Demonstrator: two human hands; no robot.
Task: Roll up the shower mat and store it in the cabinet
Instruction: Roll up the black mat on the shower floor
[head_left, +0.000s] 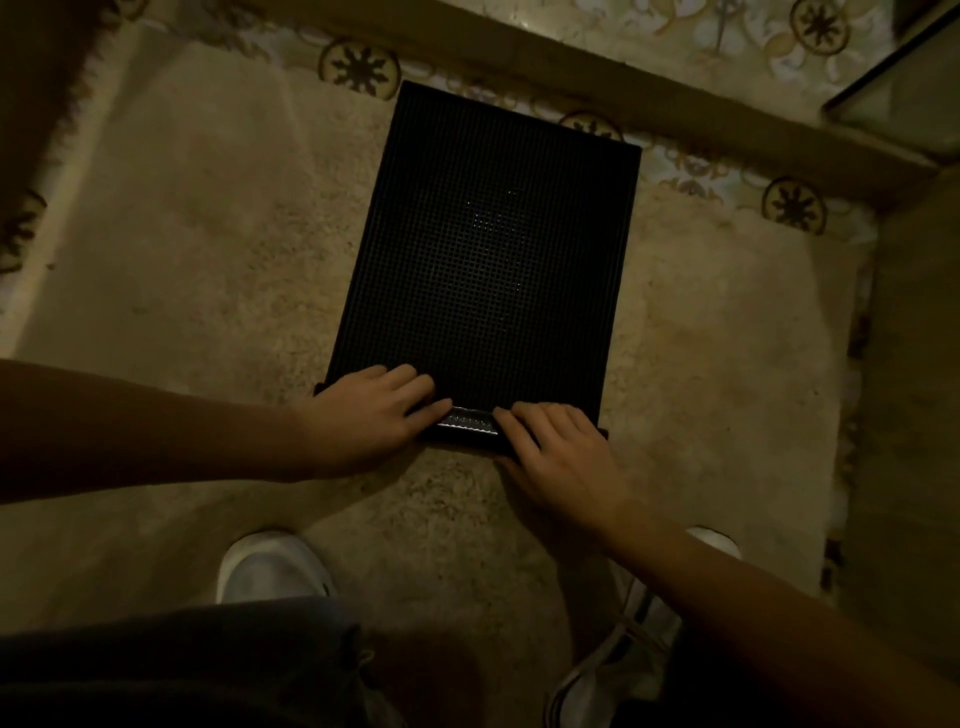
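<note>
A black rubber shower mat (493, 244) with a fine grid of holes lies flat on a beige rug, its long side running away from me. Its near edge is curled over into a small tight roll (470, 422), showing a shiny strip between my hands. My left hand (371, 415) presses on the left end of that roll with fingers curled over it. On the right end rests my right hand (558, 452), fingers bent over the rolled edge. No cabinet interior is visible.
The beige rug (208, 260) covers most of the floor, over patterned tiles (358, 65) along the far side. A raised step or ledge (597, 78) runs across the top. A pale furniture corner (898, 88) stands at the upper right. My white shoes (272, 569) are just behind the hands.
</note>
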